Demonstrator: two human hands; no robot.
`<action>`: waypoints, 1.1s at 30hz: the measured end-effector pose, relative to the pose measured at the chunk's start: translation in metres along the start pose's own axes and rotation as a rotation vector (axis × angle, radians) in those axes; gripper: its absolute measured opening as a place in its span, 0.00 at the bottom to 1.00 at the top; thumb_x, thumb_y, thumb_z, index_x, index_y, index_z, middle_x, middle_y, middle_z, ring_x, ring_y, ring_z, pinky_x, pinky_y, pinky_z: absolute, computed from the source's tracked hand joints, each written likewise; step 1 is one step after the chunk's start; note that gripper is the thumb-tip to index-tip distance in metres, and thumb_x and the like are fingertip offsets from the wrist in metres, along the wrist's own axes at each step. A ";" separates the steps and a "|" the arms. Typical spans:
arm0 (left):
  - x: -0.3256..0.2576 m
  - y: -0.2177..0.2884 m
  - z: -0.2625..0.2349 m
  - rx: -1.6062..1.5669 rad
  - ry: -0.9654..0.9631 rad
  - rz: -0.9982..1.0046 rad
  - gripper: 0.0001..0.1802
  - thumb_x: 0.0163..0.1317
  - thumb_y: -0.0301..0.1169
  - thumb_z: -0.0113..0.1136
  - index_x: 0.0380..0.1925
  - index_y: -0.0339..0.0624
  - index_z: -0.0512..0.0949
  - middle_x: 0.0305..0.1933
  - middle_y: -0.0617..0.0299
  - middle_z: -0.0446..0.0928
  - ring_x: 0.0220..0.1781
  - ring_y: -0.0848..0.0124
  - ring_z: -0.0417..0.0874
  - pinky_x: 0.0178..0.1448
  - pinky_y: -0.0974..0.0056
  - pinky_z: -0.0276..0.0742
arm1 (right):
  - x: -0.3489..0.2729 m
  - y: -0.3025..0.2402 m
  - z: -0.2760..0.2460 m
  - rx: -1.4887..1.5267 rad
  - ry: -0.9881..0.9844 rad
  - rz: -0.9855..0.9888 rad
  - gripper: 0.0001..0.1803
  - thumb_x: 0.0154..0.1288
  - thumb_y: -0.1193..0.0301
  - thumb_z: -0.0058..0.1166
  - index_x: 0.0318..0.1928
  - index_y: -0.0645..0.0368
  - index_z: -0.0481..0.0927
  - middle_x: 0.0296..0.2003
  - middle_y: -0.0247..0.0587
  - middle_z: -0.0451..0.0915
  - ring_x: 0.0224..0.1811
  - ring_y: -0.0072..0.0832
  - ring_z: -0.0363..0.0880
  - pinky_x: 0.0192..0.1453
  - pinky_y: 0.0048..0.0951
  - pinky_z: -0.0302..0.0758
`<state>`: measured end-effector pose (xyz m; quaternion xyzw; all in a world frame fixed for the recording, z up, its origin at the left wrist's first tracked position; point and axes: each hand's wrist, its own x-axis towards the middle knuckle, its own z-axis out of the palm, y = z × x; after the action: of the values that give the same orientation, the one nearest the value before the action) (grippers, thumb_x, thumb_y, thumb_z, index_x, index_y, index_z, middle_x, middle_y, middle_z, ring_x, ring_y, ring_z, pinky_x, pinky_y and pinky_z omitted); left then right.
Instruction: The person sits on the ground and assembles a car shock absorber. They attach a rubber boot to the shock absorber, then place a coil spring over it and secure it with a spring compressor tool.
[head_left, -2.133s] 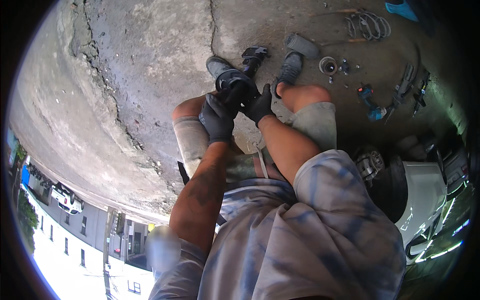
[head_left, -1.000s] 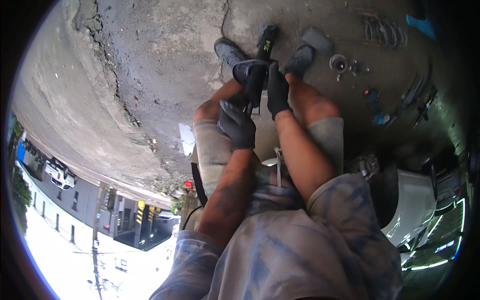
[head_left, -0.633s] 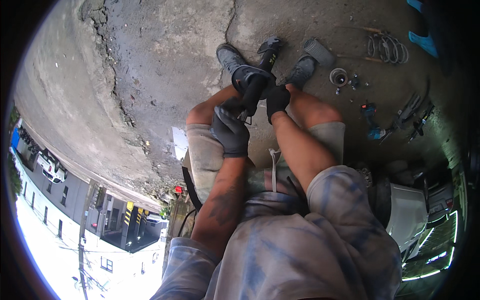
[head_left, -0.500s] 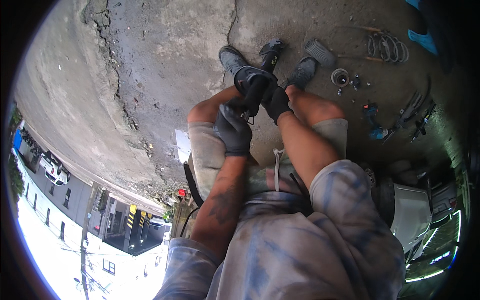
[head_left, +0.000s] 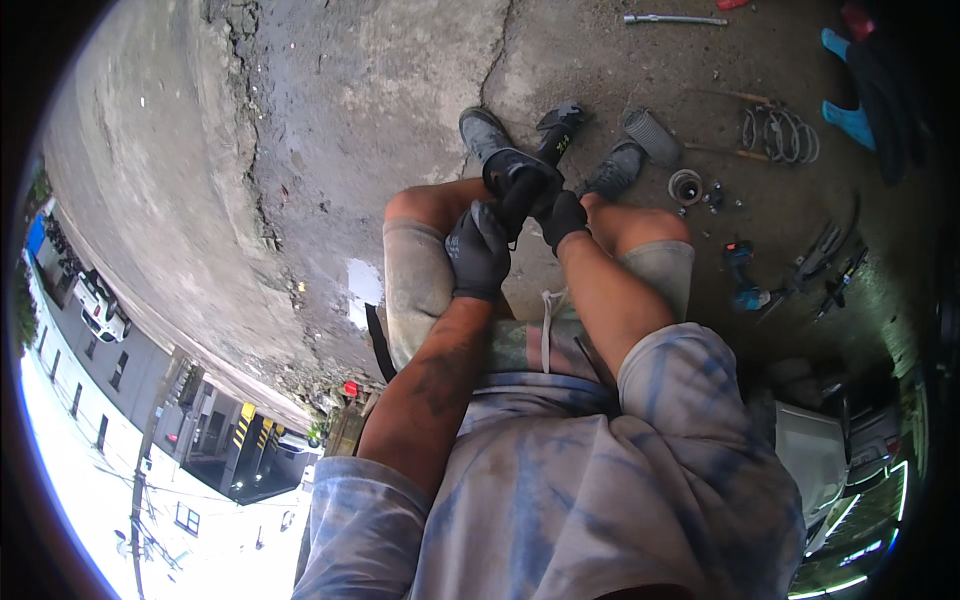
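Observation:
A black shock absorber strut (head_left: 558, 142) slants between my legs, its bracket end away from me near my shoes. Midway along it is a wide, round spring seat (head_left: 522, 172). Both hands wear dark grey gloves. Curled at the strut's near end is my left hand (head_left: 478, 252), closed on it; the fingertips are partly hidden. My right hand (head_left: 564, 221) closes on the strut's right side just below the seat, its fingers mostly behind the strut. A thin dark loop (head_left: 514, 241) shows beside my left hand.
To the right lie a ribbed dust boot (head_left: 652, 138), a coil spring (head_left: 780, 135), a round mount (head_left: 685, 187), several small nuts, a blue cordless driver (head_left: 742, 275) and a wiper-like dark part (head_left: 820, 250). Farther off are a steel bar (head_left: 675, 19) and a blue-black glove (head_left: 850, 122).
My head view has shifted, so the ground shows farther out and a steel bar has come into view. My left hand has turned slightly at the strut's near end; the right stays by the seat.

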<state>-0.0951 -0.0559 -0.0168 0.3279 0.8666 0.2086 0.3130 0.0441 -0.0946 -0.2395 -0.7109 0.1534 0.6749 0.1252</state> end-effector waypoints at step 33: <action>-0.046 -0.001 0.037 -1.263 0.183 -0.852 0.31 0.76 0.49 0.30 0.52 0.32 0.73 0.48 0.56 0.79 0.49 0.68 0.79 0.57 0.67 0.72 | -0.177 -0.051 0.055 0.119 -0.308 0.349 0.22 0.67 0.49 0.46 0.40 0.56 0.75 0.30 0.43 0.79 0.31 0.35 0.81 0.38 0.36 0.80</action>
<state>-0.0434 -0.0834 -0.0248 -0.2940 0.6569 0.5517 0.4215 0.0053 -0.0178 -0.0675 -0.5536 0.2922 0.7767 0.0704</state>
